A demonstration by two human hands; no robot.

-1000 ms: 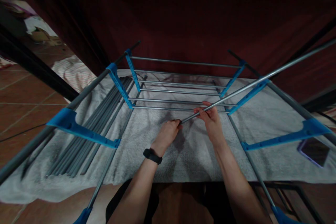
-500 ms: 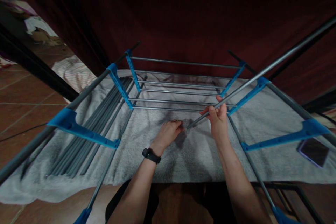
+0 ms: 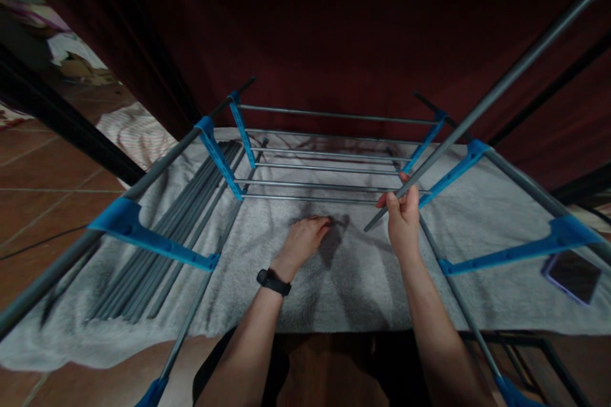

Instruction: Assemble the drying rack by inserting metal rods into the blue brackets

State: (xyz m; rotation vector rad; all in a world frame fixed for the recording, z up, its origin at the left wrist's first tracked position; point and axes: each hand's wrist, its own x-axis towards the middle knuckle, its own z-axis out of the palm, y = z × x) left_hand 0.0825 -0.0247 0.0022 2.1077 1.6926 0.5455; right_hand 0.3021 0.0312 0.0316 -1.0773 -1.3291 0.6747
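My right hand [image 3: 403, 219] is closed around a long grey metal tube [image 3: 458, 130], gripping it near its lower end. The tube slants up to the right, out of view, and its lower tip stays above the towel. My left hand [image 3: 305, 238], with a black band on the wrist, is low over the grey towel, fingers loosely bent and nothing visible in them; the fingertips are partly hidden. Around both hands stands a rack frame of grey tubes with blue plastic brackets [image 3: 155, 238]. Thin cross rods [image 3: 315, 185] span its far part.
A bundle of grey tubes [image 3: 167, 235] lies on the towel [image 3: 353, 292] at the left. A phone [image 3: 571, 276] rests on the right, beyond a blue bracket [image 3: 520, 251]. A dark red curtain [image 3: 324, 32] hangs behind the frame. Tiled floor [image 3: 42, 210] shows at left.
My right hand has shifted slightly right with the tube, which now tilts more steeply; its lower tip has moved away from my left hand. My left hand has barely moved.
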